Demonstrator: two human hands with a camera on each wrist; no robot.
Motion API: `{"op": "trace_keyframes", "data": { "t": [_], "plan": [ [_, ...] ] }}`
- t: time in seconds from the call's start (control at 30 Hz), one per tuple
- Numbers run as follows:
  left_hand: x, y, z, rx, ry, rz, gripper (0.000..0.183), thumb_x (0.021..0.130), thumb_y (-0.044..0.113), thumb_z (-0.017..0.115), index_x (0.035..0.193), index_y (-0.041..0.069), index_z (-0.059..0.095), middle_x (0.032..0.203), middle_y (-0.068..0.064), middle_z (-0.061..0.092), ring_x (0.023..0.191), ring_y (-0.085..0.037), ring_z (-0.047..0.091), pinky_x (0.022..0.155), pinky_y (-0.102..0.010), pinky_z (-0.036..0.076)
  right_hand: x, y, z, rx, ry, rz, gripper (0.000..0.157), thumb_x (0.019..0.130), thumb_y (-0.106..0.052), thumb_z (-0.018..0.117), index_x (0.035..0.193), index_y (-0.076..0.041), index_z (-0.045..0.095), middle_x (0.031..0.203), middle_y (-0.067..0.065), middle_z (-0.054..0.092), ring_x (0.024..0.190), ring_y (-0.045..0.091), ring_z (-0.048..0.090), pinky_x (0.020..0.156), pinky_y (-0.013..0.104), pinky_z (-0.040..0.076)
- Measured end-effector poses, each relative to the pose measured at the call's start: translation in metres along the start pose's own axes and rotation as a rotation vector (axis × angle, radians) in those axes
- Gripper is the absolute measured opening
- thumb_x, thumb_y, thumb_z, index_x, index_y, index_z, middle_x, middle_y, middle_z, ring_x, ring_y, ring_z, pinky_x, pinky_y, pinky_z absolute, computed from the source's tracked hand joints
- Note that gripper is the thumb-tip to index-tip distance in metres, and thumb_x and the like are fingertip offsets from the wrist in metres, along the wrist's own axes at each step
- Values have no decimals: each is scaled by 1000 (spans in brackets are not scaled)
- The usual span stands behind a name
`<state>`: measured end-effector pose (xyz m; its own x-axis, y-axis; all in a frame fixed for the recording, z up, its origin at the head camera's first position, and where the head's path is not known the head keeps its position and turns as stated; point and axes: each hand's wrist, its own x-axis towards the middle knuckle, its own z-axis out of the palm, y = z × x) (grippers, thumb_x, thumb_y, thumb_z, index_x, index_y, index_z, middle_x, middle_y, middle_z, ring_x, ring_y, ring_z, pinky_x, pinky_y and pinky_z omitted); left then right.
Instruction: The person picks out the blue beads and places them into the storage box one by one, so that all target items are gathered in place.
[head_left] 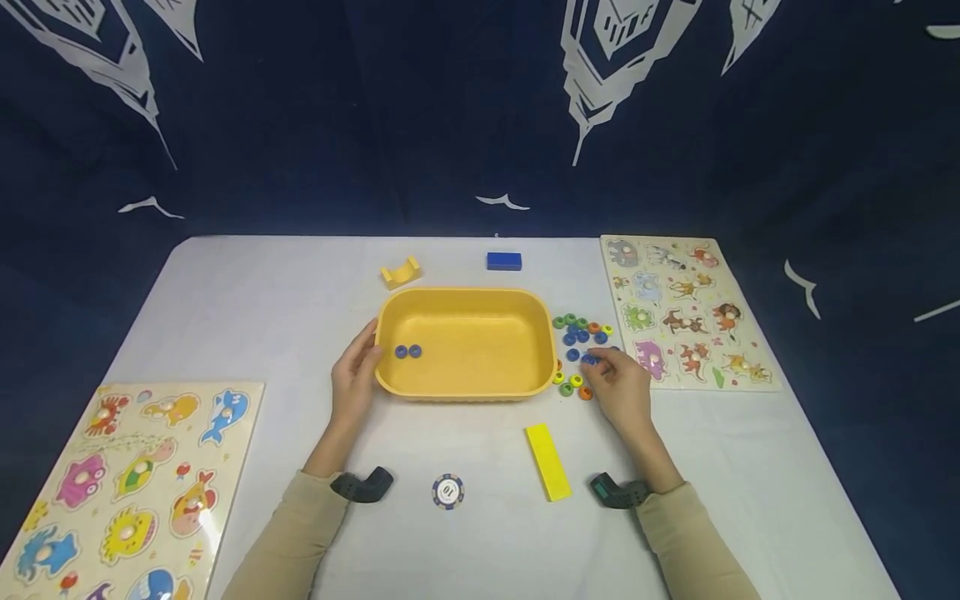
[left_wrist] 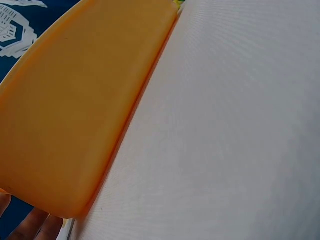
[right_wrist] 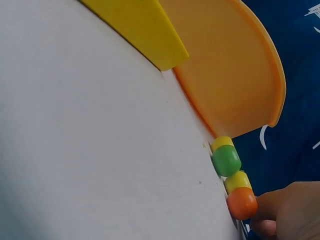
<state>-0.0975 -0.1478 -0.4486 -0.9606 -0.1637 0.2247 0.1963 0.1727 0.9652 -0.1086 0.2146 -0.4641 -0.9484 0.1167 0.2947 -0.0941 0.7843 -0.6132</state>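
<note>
A shallow yellow tray [head_left: 465, 385] stands mid-table with two blue beads [head_left: 408, 352] inside, near its left end. My left hand [head_left: 354, 379] holds the tray by that end; in the left wrist view, fingertips [left_wrist: 32, 225] show at the tray's end wall. On the right, my right hand [head_left: 621, 387] pinches a blue bead [head_left: 589, 359] among a loose group of blue, green, yellow and orange beads. In the right wrist view, an orange bead [right_wrist: 242, 203] and a green bead [right_wrist: 227, 160] appear close to the hand, whose fingertips are partly hidden there.
A yellow block [head_left: 548, 462] and a poker chip [head_left: 448, 492] lie in front of the tray. Behind it are a yellow arched block [head_left: 401, 272] and a blue block [head_left: 504, 262]. Picture puzzle boards lie at left [head_left: 251, 417] and right [head_left: 678, 382].
</note>
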Motion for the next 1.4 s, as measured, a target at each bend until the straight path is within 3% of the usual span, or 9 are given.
{"op": "trace_keyframes", "data": {
  "t": [0.17,0.27,0.37,0.5,0.67,0.9,1.0,1.23,1.4],
  "plan": [
    [4,-18,0,13,0,7,38,92,15,46,130,20,46,112,-13,56,104,-21,51,85,-14,43,2,-8,-6,-9,48,-25,22,77,-18,68,97,-7,66,66,1,55,45,10,39,36,20,29],
    [5,-20,0,26,-4,23,39,92,17,46,130,21,45,113,-13,56,104,-22,51,85,-15,43,8,-21,-14,39,83,-79,23,79,-20,66,99,-8,64,67,0,57,47,11,38,38,19,27],
    [5,-21,0,35,0,25,39,92,19,47,130,22,45,112,-12,57,104,-24,52,85,-15,43,20,-46,-21,82,67,-178,24,81,-22,64,101,-9,63,70,1,59,49,11,38,39,19,29],
    [6,-21,-1,30,3,15,38,92,20,47,129,23,46,112,-13,57,103,-24,52,84,-15,43,37,-86,-17,109,-50,-276,24,82,-24,63,102,-11,61,75,0,61,51,11,43,41,21,36],
    [6,-21,-1,40,8,0,37,91,23,47,129,26,46,111,-10,57,103,-20,52,85,-17,43,53,-125,13,97,-271,-309,20,82,-25,63,99,-15,62,77,-2,62,55,11,46,47,24,39],
    [5,-22,-2,40,17,-3,37,91,21,47,128,28,47,109,-8,58,99,-16,53,84,-18,44,63,-158,63,107,-531,-227,18,80,-24,64,96,-18,62,73,-5,59,56,12,49,47,23,39],
    [4,-20,-2,31,12,-20,38,91,18,47,129,24,47,110,-10,58,100,-16,52,83,-16,44,64,-165,80,93,-594,-221,16,79,-21,63,95,-18,62,73,-4,60,60,12,52,49,23,41],
    [-2,10,-1,37,-2,-28,39,91,9,45,130,7,44,112,-20,55,100,-26,52,81,-13,42,61,-170,103,48,-686,-223,13,79,-17,64,93,-15,63,76,-3,60,68,10,54,56,21,43],
    [-1,8,-2,52,1,-16,39,91,10,45,130,7,44,112,-20,56,99,-27,52,80,-14,43,59,-170,109,90,-727,-268,17,80,-10,63,97,-12,64,77,0,61,69,12,53,60,21,43]
  ]
}}
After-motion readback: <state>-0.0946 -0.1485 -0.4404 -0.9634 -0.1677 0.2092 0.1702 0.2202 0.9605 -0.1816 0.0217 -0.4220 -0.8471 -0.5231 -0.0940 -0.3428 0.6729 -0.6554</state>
